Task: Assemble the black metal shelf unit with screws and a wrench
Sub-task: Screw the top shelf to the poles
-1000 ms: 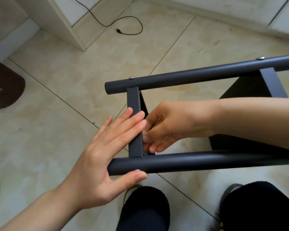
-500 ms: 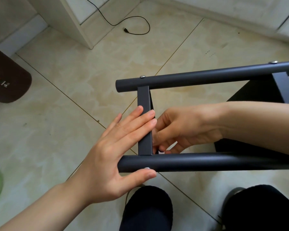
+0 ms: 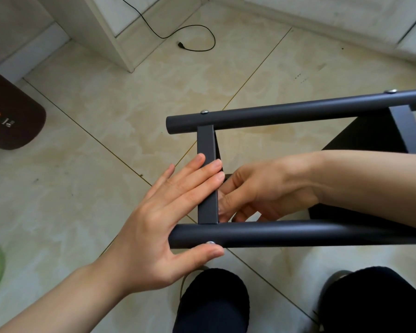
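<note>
Head view, the only one here: the black shelf frame [image 3: 298,233] lies on its side over the tiled floor [image 3: 154,97], just in front of the person's knees. Two round tubes run left to right, a flat crossbar [image 3: 207,188] joins them near their left ends, and a second crossbar [image 3: 407,131] shows farther right. The left hand [image 3: 168,212] is flat, its straight fingers pressing on the near crossbar and the thumb under the lower tube beside a screw head [image 3: 210,242]. The right hand [image 3: 262,193] reaches in behind that crossbar with curled fingers, seemingly working at the joint (whatever it pinches is hidden, so I cannot tell its grip). Screw heads [image 3: 204,112] sit along the upper tube too, so this side looks largely joined. No wrench is visible; tightening probably remains. A cable [image 3: 190,37] lies on the floor well apart.
</note>
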Demonstrator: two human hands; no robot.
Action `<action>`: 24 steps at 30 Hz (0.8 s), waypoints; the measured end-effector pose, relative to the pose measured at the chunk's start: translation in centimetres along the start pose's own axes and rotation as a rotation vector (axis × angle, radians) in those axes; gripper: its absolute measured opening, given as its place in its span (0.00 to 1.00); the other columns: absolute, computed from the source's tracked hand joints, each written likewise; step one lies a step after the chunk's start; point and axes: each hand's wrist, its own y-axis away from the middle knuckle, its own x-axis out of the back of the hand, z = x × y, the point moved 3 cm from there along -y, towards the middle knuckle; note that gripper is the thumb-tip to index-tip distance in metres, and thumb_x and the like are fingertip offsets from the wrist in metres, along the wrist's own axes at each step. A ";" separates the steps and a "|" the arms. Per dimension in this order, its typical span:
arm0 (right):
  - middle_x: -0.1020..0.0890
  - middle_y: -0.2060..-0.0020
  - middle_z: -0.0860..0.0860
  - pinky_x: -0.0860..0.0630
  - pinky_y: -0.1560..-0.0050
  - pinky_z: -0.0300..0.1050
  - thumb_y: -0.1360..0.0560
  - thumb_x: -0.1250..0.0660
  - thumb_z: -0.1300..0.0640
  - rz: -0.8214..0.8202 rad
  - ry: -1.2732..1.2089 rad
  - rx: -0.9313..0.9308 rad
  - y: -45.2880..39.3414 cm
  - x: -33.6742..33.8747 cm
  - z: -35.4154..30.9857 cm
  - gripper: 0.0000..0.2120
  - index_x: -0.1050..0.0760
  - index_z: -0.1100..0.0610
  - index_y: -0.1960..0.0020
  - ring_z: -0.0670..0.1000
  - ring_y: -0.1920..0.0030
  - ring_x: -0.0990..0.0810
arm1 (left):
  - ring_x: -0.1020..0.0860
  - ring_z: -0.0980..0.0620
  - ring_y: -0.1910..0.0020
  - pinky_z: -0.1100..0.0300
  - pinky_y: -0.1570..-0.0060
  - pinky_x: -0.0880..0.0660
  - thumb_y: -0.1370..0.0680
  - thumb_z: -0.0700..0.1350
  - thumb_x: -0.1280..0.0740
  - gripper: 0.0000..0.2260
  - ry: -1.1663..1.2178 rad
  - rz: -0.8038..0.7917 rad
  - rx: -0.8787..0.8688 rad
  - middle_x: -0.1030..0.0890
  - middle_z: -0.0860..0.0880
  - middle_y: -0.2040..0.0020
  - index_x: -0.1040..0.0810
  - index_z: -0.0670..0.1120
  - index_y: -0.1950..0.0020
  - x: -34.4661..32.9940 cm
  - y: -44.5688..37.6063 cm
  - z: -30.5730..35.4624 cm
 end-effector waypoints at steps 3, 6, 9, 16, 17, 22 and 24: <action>0.19 0.60 0.52 0.24 0.58 0.43 0.22 0.34 0.60 -0.032 -0.042 -0.010 -0.2 0.1 -0.1 0.04 0.20 0.58 0.52 0.47 0.63 0.24 | 0.42 0.48 0.19 0.39 0.23 0.44 0.21 0.62 0.36 0.33 0.002 -0.002 0.003 0.37 0.54 0.20 0.39 0.47 0.21 0.0 0.0 0.0; 0.19 0.63 0.52 0.24 0.59 0.40 0.23 0.34 0.62 -0.057 -0.091 -0.025 -0.4 0.3 -0.3 0.06 0.20 0.58 0.57 0.46 0.66 0.26 | 0.41 0.48 0.20 0.40 0.23 0.43 0.21 0.62 0.36 0.33 0.002 -0.003 0.003 0.37 0.54 0.20 0.39 0.47 0.21 0.0 0.0 0.0; 0.20 0.63 0.51 0.25 0.60 0.38 0.22 0.36 0.61 -0.076 -0.099 -0.074 -0.6 0.2 -0.4 0.06 0.22 0.58 0.55 0.46 0.66 0.27 | 0.41 0.48 0.20 0.40 0.23 0.43 0.21 0.62 0.35 0.33 0.007 -0.004 0.003 0.37 0.54 0.20 0.39 0.47 0.21 0.0 0.0 0.0; 0.24 0.68 0.51 0.28 0.68 0.33 0.21 0.39 0.65 -0.094 -0.169 -0.064 -0.8 -0.1 -0.3 0.09 0.25 0.61 0.60 0.44 0.70 0.30 | 0.41 0.48 0.20 0.35 0.25 0.40 0.21 0.61 0.35 0.33 0.013 -0.004 0.008 0.36 0.53 0.20 0.39 0.47 0.22 0.0 0.1 0.1; 0.24 0.68 0.51 0.28 0.68 0.33 0.21 0.39 0.65 -0.104 -0.179 -0.063 -0.7 0.0 -0.4 0.10 0.24 0.61 0.59 0.44 0.70 0.29 | 0.41 0.47 0.20 0.34 0.25 0.40 0.21 0.61 0.35 0.33 0.014 -0.005 0.006 0.36 0.52 0.20 0.39 0.46 0.22 0.0 0.0 0.1; 0.21 0.67 0.52 0.26 0.68 0.32 0.21 0.39 0.65 -0.130 -0.136 -0.034 -0.4 0.2 -0.5 0.10 0.23 0.62 0.59 0.43 0.70 0.27 | 0.41 0.47 0.20 0.32 0.27 0.38 0.21 0.61 0.35 0.33 0.031 -0.001 0.007 0.36 0.52 0.20 0.38 0.46 0.22 0.0 0.0 0.1; 0.22 0.65 0.52 0.25 0.68 0.33 0.21 0.38 0.65 -0.121 -0.126 -0.023 -0.3 0.3 -0.5 0.09 0.23 0.62 0.59 0.44 0.68 0.26 | 0.41 0.47 0.20 0.32 0.28 0.37 0.21 0.61 0.35 0.33 0.037 0.001 0.009 0.36 0.52 0.20 0.38 0.46 0.22 0.0 0.0 0.1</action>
